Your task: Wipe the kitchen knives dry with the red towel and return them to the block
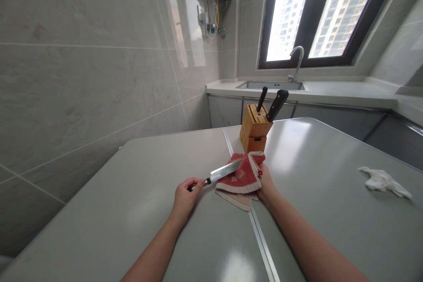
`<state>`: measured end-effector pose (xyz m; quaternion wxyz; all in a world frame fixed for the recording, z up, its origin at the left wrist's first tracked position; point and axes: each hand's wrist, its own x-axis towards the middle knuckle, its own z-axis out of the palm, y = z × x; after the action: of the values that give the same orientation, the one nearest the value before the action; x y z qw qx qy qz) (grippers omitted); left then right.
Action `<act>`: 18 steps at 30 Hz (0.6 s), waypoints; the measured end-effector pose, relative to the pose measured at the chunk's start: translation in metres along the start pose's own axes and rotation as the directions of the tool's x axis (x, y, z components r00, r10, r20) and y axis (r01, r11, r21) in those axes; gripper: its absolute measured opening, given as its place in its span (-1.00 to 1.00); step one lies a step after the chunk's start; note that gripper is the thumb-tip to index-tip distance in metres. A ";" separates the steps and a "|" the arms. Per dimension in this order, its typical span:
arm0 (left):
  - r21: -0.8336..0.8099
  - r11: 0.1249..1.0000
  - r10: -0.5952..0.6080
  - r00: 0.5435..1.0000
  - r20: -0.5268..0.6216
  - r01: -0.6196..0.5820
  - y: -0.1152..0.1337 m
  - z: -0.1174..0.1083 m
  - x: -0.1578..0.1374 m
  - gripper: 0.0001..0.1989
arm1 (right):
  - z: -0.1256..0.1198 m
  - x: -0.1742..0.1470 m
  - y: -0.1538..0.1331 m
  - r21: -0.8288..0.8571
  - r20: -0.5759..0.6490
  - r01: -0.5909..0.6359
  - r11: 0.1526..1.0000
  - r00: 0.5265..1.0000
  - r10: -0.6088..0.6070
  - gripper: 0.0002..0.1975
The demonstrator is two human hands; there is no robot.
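My left hand [187,196] is closed round the black handle of a kitchen knife [225,170], whose blade points right and slightly away from me. A red cloth with a pale border [240,179] covers the blade's far end, so the tip is hidden. Behind and under that cloth, my right hand [265,180] grips it from the right side; most of its fingers are out of sight. Just beyond the cloth stands a wooden knife block [256,128] holding two black-handled knives [276,105].
The grey table [148,229] has a metal seam [261,233] running across it. A crumpled white tissue [383,182] lies at the right. Behind the table is a counter with a sink [271,85] and a tap [299,62]. A tiled wall [92,83] rises at the left.
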<state>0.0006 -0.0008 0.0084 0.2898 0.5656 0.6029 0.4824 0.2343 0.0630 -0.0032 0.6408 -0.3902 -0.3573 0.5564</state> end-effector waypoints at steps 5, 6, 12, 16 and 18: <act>0.004 1.000 0.010 1.000 0.003 -0.010 0.000 0.000 0.000 -0.69 | 0.002 -0.002 -0.001 0.124 -0.014 -0.030 0.992 0.999 0.032 -0.72; 0.002 1.000 0.010 1.000 0.001 -0.010 0.001 0.000 0.000 -0.70 | 0.002 -0.002 -0.001 0.142 -0.023 -0.036 0.989 0.999 0.040 -0.72; -0.017 1.000 -0.006 1.000 -0.011 0.006 0.001 0.000 -0.001 -0.70 | -0.002 0.002 -0.002 0.208 -0.013 -0.111 0.972 0.993 0.117 -0.78; -0.023 1.000 -0.013 1.000 -0.017 0.013 0.000 0.000 0.000 -0.70 | -0.004 0.003 -0.004 0.242 0.083 -0.200 0.949 0.979 0.185 -0.80; -0.027 1.000 -0.010 1.000 -0.006 0.010 0.000 0.000 0.000 -0.70 | -0.006 0.004 -0.005 0.251 0.108 -0.226 0.941 0.973 0.205 -0.80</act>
<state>0.0002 -0.0008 0.0086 0.2980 0.5571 0.6000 0.4908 0.2419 0.0662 -0.0016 0.6069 -0.3164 -0.2612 0.6807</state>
